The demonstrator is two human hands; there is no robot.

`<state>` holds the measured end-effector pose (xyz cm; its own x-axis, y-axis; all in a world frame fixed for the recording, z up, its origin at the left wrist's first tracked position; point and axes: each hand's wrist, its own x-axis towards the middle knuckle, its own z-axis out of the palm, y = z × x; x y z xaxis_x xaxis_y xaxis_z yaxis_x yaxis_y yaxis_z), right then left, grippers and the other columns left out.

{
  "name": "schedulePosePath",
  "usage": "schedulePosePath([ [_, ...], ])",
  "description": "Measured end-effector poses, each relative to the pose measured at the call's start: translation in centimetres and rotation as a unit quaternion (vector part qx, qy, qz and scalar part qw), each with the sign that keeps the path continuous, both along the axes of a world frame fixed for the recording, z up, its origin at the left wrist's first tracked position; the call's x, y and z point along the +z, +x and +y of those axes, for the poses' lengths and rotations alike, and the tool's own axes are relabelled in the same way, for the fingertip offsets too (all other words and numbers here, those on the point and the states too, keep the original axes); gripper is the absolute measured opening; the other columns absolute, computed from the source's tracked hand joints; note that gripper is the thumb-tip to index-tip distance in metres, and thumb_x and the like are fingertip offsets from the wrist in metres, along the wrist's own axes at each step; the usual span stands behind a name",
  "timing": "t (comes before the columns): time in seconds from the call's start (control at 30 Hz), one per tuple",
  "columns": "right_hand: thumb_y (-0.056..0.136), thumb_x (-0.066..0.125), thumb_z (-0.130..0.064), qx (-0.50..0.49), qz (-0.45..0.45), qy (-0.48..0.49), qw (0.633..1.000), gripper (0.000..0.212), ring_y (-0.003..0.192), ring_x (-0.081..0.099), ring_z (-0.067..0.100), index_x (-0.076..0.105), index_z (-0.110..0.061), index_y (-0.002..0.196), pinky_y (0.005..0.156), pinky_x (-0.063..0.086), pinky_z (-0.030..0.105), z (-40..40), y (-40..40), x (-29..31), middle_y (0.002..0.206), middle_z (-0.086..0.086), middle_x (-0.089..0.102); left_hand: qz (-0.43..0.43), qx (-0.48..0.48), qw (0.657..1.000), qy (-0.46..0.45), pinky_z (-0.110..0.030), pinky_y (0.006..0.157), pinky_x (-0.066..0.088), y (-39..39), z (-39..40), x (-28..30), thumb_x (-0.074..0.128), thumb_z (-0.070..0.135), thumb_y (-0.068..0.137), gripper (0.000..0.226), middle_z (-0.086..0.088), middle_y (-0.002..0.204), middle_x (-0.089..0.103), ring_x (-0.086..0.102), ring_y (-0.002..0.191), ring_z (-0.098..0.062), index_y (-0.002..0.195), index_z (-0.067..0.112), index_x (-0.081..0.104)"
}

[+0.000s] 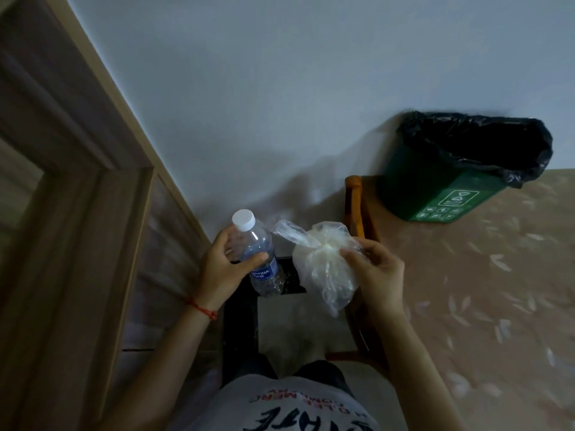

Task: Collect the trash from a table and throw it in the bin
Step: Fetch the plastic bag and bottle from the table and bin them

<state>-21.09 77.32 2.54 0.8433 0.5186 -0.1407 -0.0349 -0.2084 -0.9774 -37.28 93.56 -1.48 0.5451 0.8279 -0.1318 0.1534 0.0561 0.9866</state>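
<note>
My left hand (pixel 222 269) grips an empty clear plastic water bottle (pixel 259 253) with a white cap and a blue label, held upright in front of me. My right hand (pixel 375 269) holds a crumpled clear plastic bag (pixel 320 262) pinched at its knotted top, just right of the bottle. A green bin (pixel 435 194) lined with a black bag stands open on the floor against the wall, up and to the right of both hands.
A small dark table (pixel 239 321) with a glass top sits below my hands. A wooden chair frame (pixel 354 206) stands between the table and the bin. A wooden door frame (pixel 102 181) fills the left. Patterned beige floor (pixel 482 290) spreads right.
</note>
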Motion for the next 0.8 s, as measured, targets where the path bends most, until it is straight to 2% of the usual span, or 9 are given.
schedulePosePath([
  [0.07, 0.08, 0.068, -0.008, -0.006, 0.008, 0.009, 1.0, 0.013, 0.08, 0.069, 0.017, 0.071, -0.017, 0.089, 0.073, 0.058, 0.038, 0.2, 0.7, 0.3, 0.085, 0.004, 0.072, -0.005, 0.003, 1.0, 0.0, -0.015, 0.078, 0.051, 0.9, 0.8, 0.1, 0.086, 0.033, 0.049, 0.074, -0.005, 0.11, 0.064, 0.061, 0.101, -0.015, 0.114, 0.015, 0.054],
  [0.13, 0.079, 0.068, -0.007, -0.018, 0.001, 0.016, 1.0, 0.014, 0.08, 0.069, 0.017, 0.071, -0.018, 0.087, 0.071, 0.057, 0.033, 0.1, 1.5, 0.7, 0.082, 0.003, 0.072, -0.009, 0.004, 1.0, 0.002, -0.018, 0.078, 0.051, 1.8, 1.4, 0.3, 0.079, 0.041, 0.045, 0.067, 0.005, 0.104, 0.064, 0.061, 0.097, -0.011, 0.106, 0.024, 0.056],
  [0.2, 0.079, 0.068, -0.004, -0.032, -0.012, 0.023, 0.999, 0.016, 0.078, 0.069, 0.013, 0.071, -0.018, 0.086, 0.068, 0.056, 0.027, -0.2, 2.4, 1.4, 0.081, -0.001, 0.072, -0.008, -0.008, 1.0, 0.01, -0.025, 0.082, 0.051, 2.9, 2.0, 0.6, 0.077, 0.044, 0.047, 0.067, 0.005, 0.104, 0.064, 0.062, 0.098, -0.013, 0.106, 0.024, 0.056],
  [0.37, 0.08, 0.067, -0.004, -0.081, -0.006, 0.051, 0.995, 0.014, 0.075, 0.069, 0.01, 0.069, -0.015, 0.087, 0.062, 0.054, 0.018, -1.5, 4.4, 2.9, 0.083, 0.0, 0.071, -0.043, -0.043, 0.998, 0.02, -0.014, 0.074, 0.05, 6.6, 2.4, 2.2, 0.077, 0.04, 0.046, 0.077, 0.003, 0.103, 0.065, 0.062, 0.09, -0.003, 0.113, 0.011, 0.055],
  [0.43, 0.08, 0.066, -0.002, -0.109, 0.003, 0.066, 0.992, 0.013, 0.073, 0.069, 0.009, 0.069, -0.013, 0.087, 0.06, 0.053, 0.017, -2.3, 5.3, 3.5, 0.083, 0.0, 0.071, -0.051, -0.063, 0.996, 0.029, -0.011, 0.07, 0.049, 8.3, 2.2, 2.9, 0.08, 0.029, 0.05, 0.067, 0.009, 0.097, 0.067, 0.063, 0.085, 0.003, 0.11, 0.013, 0.056],
  [0.5, 0.079, 0.066, -0.001, -0.138, 0.008, 0.077, 0.987, 0.013, 0.072, 0.069, 0.011, 0.069, -0.011, 0.088, 0.059, 0.053, 0.018, -3.2, 6.2, 3.9, 0.081, 0.002, 0.071, -0.059, -0.085, 0.994, 0.039, -0.008, 0.066, 0.047, 10.2, 1.9, 3.6, 0.078, 0.009, 0.059, 0.052, 0.018, 0.082, 0.07, 0.063, 0.079, 0.009, 0.105, 0.017, 0.055],
  [0.6, 0.078, 0.067, 0.0, -0.18, 0.006, 0.082, 0.98, 0.013, 0.072, 0.069, 0.014, 0.069, -0.009, 0.088, 0.06, 0.055, 0.02, -4.5, 7.6, 4.2, 0.076, -0.001, 0.072, -0.076, -0.117, 0.989, 0.052, -0.006, 0.066, 0.046, 12.8, 1.5, 4.9, 0.073, -0.002, 0.066, 0.046, 0.031, 0.08, 0.068, 0.062, 0.078, 0.012, 0.101, 0.021, 0.055],
  [0.67, 0.078, 0.067, 0.001, -0.203, 0.0, 0.076, 0.976, 0.014, 0.072, 0.069, 0.014, 0.07, -0.01, 0.087, 0.062, 0.056, 0.023, -5.4, 8.6, 4.2, 0.075, -0.003, 0.072, -0.086, -0.136, 0.985, 0.06, -0.006, 0.066, 0.046, 14.3, 1.4, 5.8, 0.075, 0.005, 0.066, 0.045, 0.032, 0.079, 0.067, 0.062, 0.079, 0.012, 0.103, 0.018, 0.054],
  [0.8, 0.077, 0.068, 0.002, -0.242, 0.005, 0.076, 0.967, 0.018, 0.071, 0.069, 0.017, 0.071, -0.015, 0.083, 0.06, 0.055, 0.022, -6.7, 10.3, 4.1, 0.08, 0.003, 0.071, -0.103, -0.162, 0.978, 0.081, -0.006, 0.067, 0.046, 16.8, 1.2, 7.1, 0.07, 0.039, 0.053, 0.058, 0.032, 0.083, 0.067, 0.062, 0.083, 0.01, 0.105, 0.017, 0.056],
])
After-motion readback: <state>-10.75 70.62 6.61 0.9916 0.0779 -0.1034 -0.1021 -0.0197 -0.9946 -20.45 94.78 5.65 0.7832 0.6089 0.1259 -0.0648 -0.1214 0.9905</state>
